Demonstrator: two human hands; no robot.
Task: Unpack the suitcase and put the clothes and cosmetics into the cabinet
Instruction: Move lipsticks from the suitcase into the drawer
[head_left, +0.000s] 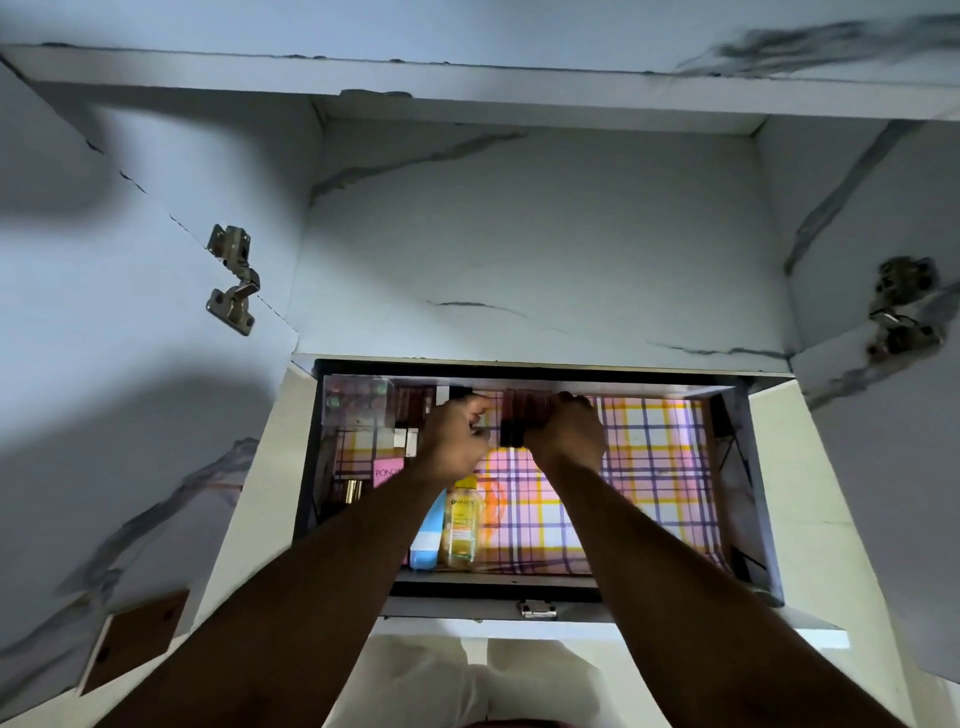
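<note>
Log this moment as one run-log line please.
stage: arranging cosmetics | left hand: grips small dark item | right hand: grips dark case | drawer: open | yellow bottle: lying inside

I saw a dark cosmetics box (519, 418) gripped between both hands, a yellow Garnier bottle (461, 525) lying just below my left hand (454, 439).

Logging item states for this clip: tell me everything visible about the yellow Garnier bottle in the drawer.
The Garnier bottle is clear plastic holding yellow liquid, with a yellow-and-white label. It lies flat on the plaid liner near the drawer's front wall, its cap end hidden under the left forearm. A blue-and-white tube lies alongside on its left. Neither hand touches it.
</note>
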